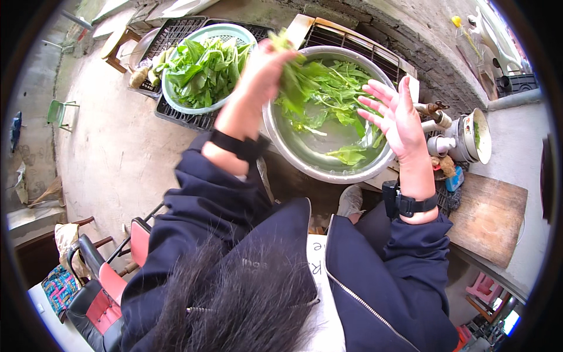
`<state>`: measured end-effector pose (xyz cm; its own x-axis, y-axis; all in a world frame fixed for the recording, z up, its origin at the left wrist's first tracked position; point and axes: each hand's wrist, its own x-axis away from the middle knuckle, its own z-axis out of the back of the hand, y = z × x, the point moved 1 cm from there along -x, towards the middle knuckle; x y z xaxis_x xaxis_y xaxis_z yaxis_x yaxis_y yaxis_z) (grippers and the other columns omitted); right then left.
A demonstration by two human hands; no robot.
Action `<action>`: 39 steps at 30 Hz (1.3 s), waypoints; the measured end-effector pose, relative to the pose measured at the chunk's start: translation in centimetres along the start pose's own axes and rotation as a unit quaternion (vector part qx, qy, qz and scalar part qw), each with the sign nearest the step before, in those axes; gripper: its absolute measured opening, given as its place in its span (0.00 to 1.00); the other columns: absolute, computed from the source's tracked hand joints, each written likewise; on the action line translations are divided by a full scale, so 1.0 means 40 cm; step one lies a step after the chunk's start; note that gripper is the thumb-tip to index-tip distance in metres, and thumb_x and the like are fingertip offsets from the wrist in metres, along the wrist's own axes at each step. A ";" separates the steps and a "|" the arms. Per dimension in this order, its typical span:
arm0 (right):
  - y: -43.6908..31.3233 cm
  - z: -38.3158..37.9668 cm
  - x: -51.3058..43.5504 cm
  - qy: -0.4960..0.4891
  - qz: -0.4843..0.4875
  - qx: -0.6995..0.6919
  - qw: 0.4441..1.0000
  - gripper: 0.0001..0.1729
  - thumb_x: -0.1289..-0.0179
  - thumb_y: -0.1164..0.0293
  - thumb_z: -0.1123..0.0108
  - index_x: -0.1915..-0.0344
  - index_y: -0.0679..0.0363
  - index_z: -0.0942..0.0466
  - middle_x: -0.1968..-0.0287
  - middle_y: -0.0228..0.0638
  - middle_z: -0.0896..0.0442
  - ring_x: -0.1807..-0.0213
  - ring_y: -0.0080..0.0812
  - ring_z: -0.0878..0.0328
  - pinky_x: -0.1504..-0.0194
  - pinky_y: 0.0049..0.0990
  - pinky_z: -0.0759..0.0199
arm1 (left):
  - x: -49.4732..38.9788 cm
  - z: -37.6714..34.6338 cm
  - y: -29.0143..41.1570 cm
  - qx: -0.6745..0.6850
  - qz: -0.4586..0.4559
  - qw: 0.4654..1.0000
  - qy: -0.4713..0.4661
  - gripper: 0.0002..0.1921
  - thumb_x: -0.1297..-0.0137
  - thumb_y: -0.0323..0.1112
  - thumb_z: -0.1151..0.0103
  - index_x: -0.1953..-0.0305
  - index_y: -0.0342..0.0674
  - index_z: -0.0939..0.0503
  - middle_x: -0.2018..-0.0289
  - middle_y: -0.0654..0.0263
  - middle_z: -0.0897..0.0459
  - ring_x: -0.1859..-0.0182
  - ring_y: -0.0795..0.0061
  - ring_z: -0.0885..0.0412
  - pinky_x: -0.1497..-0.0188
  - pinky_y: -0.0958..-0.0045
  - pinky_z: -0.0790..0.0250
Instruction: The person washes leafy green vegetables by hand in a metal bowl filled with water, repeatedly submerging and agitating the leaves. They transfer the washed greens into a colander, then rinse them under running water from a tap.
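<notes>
A bunch of leafy greens (294, 81) hangs from my left hand (267, 66), blurred, above the left rim of a large metal basin (281, 143). The basin holds water with loose leafy greens (341, 94) floating in it, mostly towards the far side. Over the basin's right side my right hand (396, 119) is raised, palm showing and fingers spread, with nothing in it. Left of the basin, a pale green plastic colander (173, 94) carries a heap of leafy greens (202, 72).
Black plastic crates (178, 33) lie beneath and behind the colander. A tap (433, 112) and stacked bowls (477, 136) stand right of the basin. Nearer me on that side lies a wooden board (488, 215). A brick wall (444, 72) rises behind; chairs (103, 303) stand at lower left.
</notes>
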<state>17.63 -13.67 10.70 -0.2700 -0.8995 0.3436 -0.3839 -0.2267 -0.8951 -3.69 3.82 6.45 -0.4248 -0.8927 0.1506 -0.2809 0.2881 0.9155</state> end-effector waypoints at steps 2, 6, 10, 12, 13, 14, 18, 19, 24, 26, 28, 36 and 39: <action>-0.001 0.004 0.002 -0.013 -0.002 0.006 1.000 0.52 0.34 0.32 0.59 0.36 0.73 0.36 0.40 0.49 0.28 0.41 0.40 0.28 0.41 0.39 0.29 | -0.048 0.095 0.109 -0.102 -0.070 0.991 0.046 0.16 0.39 0.29 0.36 0.50 0.35 0.24 0.61 0.62 0.19 0.60 0.71 0.20 0.55 0.71 0.24; 0.002 0.016 0.001 0.000 -0.008 0.030 1.000 0.47 0.33 0.34 0.59 0.37 0.69 0.33 0.42 0.44 0.25 0.43 0.37 0.26 0.43 0.36 0.28 | -0.183 0.305 0.261 -0.502 0.011 0.851 0.150 0.28 0.43 0.42 0.32 0.43 0.38 0.27 0.55 0.59 0.19 0.58 0.69 0.21 0.53 0.63 0.28; 0.014 0.033 -0.010 0.007 -0.003 0.060 0.998 0.46 0.32 0.35 0.57 0.38 0.68 0.31 0.43 0.43 0.25 0.45 0.35 0.25 0.46 0.33 0.28 | -0.301 0.420 0.157 -0.849 0.068 0.495 0.172 0.43 0.47 0.66 0.37 0.40 0.35 0.28 0.44 0.44 0.23 0.40 0.54 0.25 0.37 0.60 0.36; 0.023 0.043 -0.015 0.027 -0.006 0.083 0.996 0.46 0.33 0.35 0.55 0.39 0.70 0.31 0.43 0.45 0.25 0.45 0.36 0.25 0.47 0.33 0.28 | -0.314 0.468 0.106 -0.847 0.089 0.517 0.084 0.43 0.45 0.63 0.37 0.38 0.33 0.30 0.43 0.44 0.24 0.39 0.49 0.27 0.35 0.58 0.38; 0.026 0.050 -0.016 0.036 -0.006 0.098 0.994 0.41 0.30 0.40 0.55 0.39 0.68 0.30 0.43 0.42 0.23 0.46 0.33 0.24 0.47 0.31 0.27 | -0.311 0.480 0.076 -0.850 0.074 0.516 0.070 0.42 0.45 0.63 0.37 0.39 0.32 0.29 0.42 0.45 0.24 0.38 0.50 0.27 0.34 0.59 0.39; 0.030 0.056 -0.017 0.046 -0.014 0.117 0.992 0.39 0.29 0.42 0.54 0.39 0.67 0.30 0.43 0.41 0.23 0.47 0.33 0.24 0.47 0.31 0.27 | -0.317 0.483 0.066 -0.853 0.065 0.511 0.080 0.43 0.45 0.63 0.37 0.38 0.32 0.30 0.42 0.45 0.25 0.38 0.51 0.28 0.34 0.58 0.40; 0.046 0.077 -0.032 0.017 -0.005 0.198 0.980 0.28 0.31 0.52 0.44 0.43 0.64 0.24 0.48 0.37 0.20 0.51 0.28 0.23 0.52 0.27 0.26 | -0.288 0.438 0.096 -0.863 0.044 0.459 0.205 0.47 0.45 0.62 0.36 0.33 0.33 0.38 0.39 0.46 0.28 0.35 0.54 0.31 0.32 0.55 0.43; 0.054 0.081 -0.036 0.004 -0.016 0.251 0.968 0.27 0.32 0.53 0.43 0.45 0.64 0.23 0.49 0.36 0.19 0.52 0.27 0.23 0.53 0.26 0.26 | -0.270 0.404 0.107 -0.859 0.012 0.423 0.287 0.49 0.45 0.62 0.36 0.31 0.34 0.41 0.37 0.48 0.30 0.34 0.55 0.32 0.31 0.52 0.45; 0.170 0.055 -0.077 -0.211 -0.095 0.507 0.830 0.22 0.40 0.59 0.34 0.48 0.55 0.19 0.57 0.35 0.14 0.56 0.26 0.19 0.54 0.26 0.25 | -0.111 0.152 0.117 -0.800 -0.200 0.562 0.067 0.24 0.39 0.42 0.39 0.43 0.41 0.25 0.49 0.51 0.21 0.45 0.52 0.24 0.42 0.57 0.31; 0.262 0.013 -0.090 -0.275 -0.045 0.574 0.770 0.23 0.43 0.61 0.32 0.47 0.54 0.20 0.53 0.36 0.15 0.53 0.32 0.18 0.51 0.34 0.25 | -0.034 0.027 0.008 -0.708 -0.180 0.674 -0.112 0.11 0.39 0.35 0.42 0.55 0.43 0.18 0.59 0.54 0.16 0.53 0.55 0.18 0.49 0.64 0.27; 0.328 0.008 -0.106 -0.300 -0.037 0.659 0.689 0.23 0.43 0.62 0.32 0.47 0.53 0.20 0.50 0.39 0.16 0.50 0.39 0.18 0.48 0.40 0.26 | 0.044 -0.058 -0.123 -0.729 -0.065 0.629 -0.263 0.11 0.41 0.30 0.41 0.56 0.42 0.17 0.60 0.53 0.16 0.54 0.55 0.18 0.48 0.61 0.27; 0.388 0.134 -0.140 -0.103 -0.014 0.795 0.598 0.14 0.44 0.65 0.40 0.57 0.55 0.17 0.57 0.47 0.16 0.56 0.46 0.18 0.54 0.43 0.24 | 0.105 -0.083 -0.436 -0.712 0.042 0.630 -0.308 0.09 0.44 0.36 0.41 0.63 0.42 0.16 0.64 0.52 0.15 0.59 0.52 0.17 0.55 0.57 0.25; 0.364 0.120 -0.139 -0.192 -0.062 0.697 0.688 0.16 0.43 0.63 0.38 0.57 0.59 0.18 0.59 0.45 0.16 0.64 0.38 0.17 0.62 0.35 0.21 | 0.114 -0.094 -0.469 -0.723 0.068 0.634 -0.267 0.11 0.42 0.39 0.42 0.61 0.43 0.15 0.64 0.52 0.15 0.61 0.54 0.16 0.56 0.59 0.25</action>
<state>17.77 -13.73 -5.60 0.0445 -0.8124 0.5813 0.9094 -0.2079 -0.3602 2.87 -6.96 -8.64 -0.6997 -0.5377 0.4704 0.7075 -0.6130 0.3517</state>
